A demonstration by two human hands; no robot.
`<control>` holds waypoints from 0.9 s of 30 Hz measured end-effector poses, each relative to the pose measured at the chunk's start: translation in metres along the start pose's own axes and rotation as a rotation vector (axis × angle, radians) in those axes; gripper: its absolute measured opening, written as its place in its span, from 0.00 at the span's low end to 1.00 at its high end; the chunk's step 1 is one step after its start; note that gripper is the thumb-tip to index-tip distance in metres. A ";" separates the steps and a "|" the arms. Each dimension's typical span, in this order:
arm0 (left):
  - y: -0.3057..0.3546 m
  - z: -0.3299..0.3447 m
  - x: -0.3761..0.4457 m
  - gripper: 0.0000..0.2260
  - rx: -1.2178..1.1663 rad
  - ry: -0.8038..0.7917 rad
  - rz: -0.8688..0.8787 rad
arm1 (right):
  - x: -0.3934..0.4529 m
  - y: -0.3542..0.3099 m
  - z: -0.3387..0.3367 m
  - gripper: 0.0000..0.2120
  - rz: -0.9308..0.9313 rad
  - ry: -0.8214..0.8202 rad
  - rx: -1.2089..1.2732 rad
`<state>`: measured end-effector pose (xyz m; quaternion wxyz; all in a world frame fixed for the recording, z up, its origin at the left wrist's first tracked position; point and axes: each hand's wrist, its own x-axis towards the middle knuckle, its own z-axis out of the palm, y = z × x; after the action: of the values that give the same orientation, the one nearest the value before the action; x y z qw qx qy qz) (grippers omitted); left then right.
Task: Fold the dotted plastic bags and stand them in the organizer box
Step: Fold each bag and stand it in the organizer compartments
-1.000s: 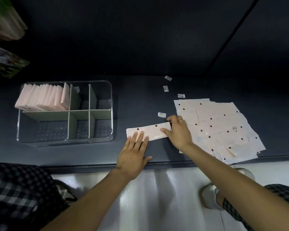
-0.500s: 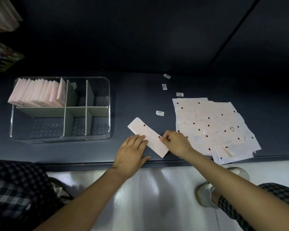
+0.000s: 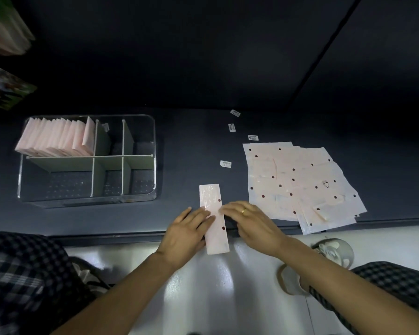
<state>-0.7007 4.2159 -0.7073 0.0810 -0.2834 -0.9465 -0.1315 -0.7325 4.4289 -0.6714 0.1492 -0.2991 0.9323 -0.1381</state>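
Folded strip of dotted bag (image 3: 213,218) lies lengthwise at the near edge of the dark surface (image 3: 184,146), pointing away from the person, near end hanging past the edge over the pale floor. Three dark dots visible on its right half.

Left hand (image 3: 185,234): palm down, fingers straight and together, lying flat on the strip's left side around its middle. Flat press, nothing curled round it. Forearm comes in from lower left, bare.

Right hand (image 3: 248,220): palm down, fingers extended toward the left, fingertips (image 3: 224,210) on the strip's right edge, just across from the left fingertips. Also flat contact, no pinch visible. Ring (image 3: 244,210) on one finger. Forearm comes in from lower right.

Organizer box (image 3: 153,165): clear, with pale dividers, at the left side of the surface, well apart from the hands. Back-left compartment holds a row of folded pink bags (image 3: 56,139) standing on edge, the rightmost one tilted against the divider. The other compartments show only the dotted floor of the box.

Pile of unfolded dotted bags (image 3: 298,182): flat, overlapping, at the right of the surface, near corner sticking out over the near edge. Just beside the right hand, not touching as far as I can tell.

Four small white labels (image 3: 225,164) scattered on the surface between box and pile, toward the back.

Checked fabric at lower left and lower right of the view.
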 end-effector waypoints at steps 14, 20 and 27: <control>0.006 -0.001 0.012 0.06 -0.385 0.037 -0.689 | 0.020 -0.010 0.024 0.15 0.352 0.220 0.443; 0.010 0.001 0.028 0.07 -0.398 0.016 -0.898 | 0.053 -0.018 0.007 0.19 0.588 0.122 0.558; 0.034 0.000 0.009 0.27 -0.089 -0.122 -0.305 | 0.068 -0.011 -0.002 0.21 0.662 -0.006 0.556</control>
<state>-0.6887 4.2478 -0.6983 -0.0100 -0.1473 -0.9749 -0.1668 -0.7803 4.3800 -0.6796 0.2633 0.0671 0.9048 -0.3280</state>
